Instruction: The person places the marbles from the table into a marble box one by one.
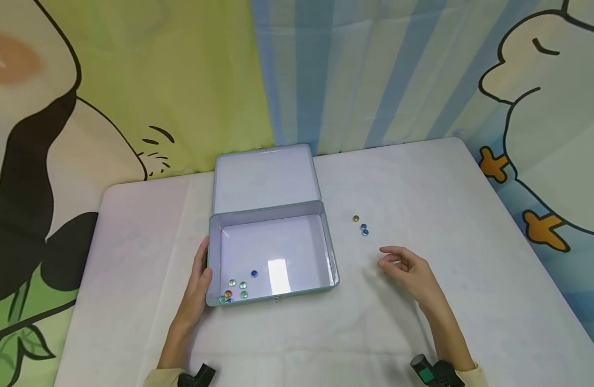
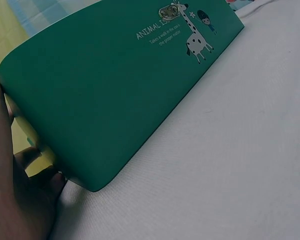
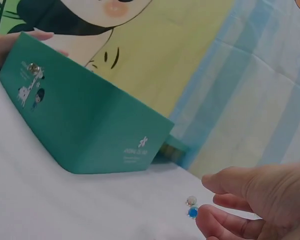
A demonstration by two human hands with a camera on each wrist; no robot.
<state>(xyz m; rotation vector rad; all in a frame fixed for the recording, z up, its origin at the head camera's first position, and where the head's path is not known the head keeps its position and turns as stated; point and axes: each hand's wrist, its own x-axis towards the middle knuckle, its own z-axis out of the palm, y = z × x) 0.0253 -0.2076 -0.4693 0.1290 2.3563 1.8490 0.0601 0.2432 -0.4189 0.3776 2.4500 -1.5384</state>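
A lidded tin box (image 1: 277, 297), green outside and pale inside, stands with its lid folded back. Several glass marbles (image 1: 243, 285) in green, blue and orange lie inside, mostly by the near left corner. My left hand (image 1: 195, 290) holds the box's left side, thumb near the rim and fingers bent against the side wall in the left wrist view. On the cloth to the right of the box sit an amber marble (image 1: 356, 218) and two blue marbles (image 1: 364, 230). Just nearer than these, my right hand (image 1: 408, 269) hovers with loosely bent fingers, thumb apart, holding nothing.
A white cloth (image 1: 471, 226) covers the table. Behind it hangs a printed curtain (image 1: 180, 80) with cartoon animals and blue stripes. The raised lid (image 1: 267, 183) reaches toward the table's back edge. Each wrist wears a small black camera (image 1: 197, 376).
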